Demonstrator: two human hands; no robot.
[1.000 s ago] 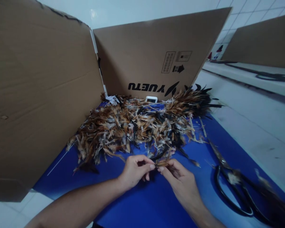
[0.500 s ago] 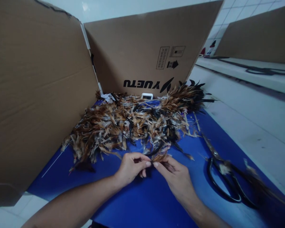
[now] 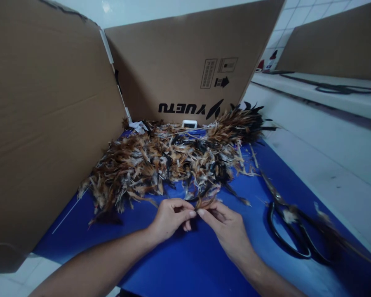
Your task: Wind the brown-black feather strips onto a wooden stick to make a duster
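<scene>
My left hand (image 3: 170,219) and my right hand (image 3: 228,225) meet low in the middle of the view, thumb tips almost touching. Between them is a small brown feather (image 3: 205,202), its barbs rising above the right fingers. Both hands pinch at its dark lower end, which the fingertips partly hide. Just beyond lies a wide heap of brown, black and pale feathers (image 3: 148,165). Large black-handled scissors (image 3: 273,194) rest to the right of my right hand, with a pale tuft of fluff on their pivot area.
A blue tabletop (image 3: 185,264) lies under everything. Cardboard panels stand at the left (image 3: 49,123) and back (image 3: 160,62). A fuller bunch of dark-tipped feathers (image 3: 238,123) sits back right, near a small white device (image 3: 189,123). A thin stick (image 3: 68,214) protrudes left.
The view has shifted slightly. Both hands stay together in a pinch; the dark feather strip that curved above the left fingertips no longer shows there.
</scene>
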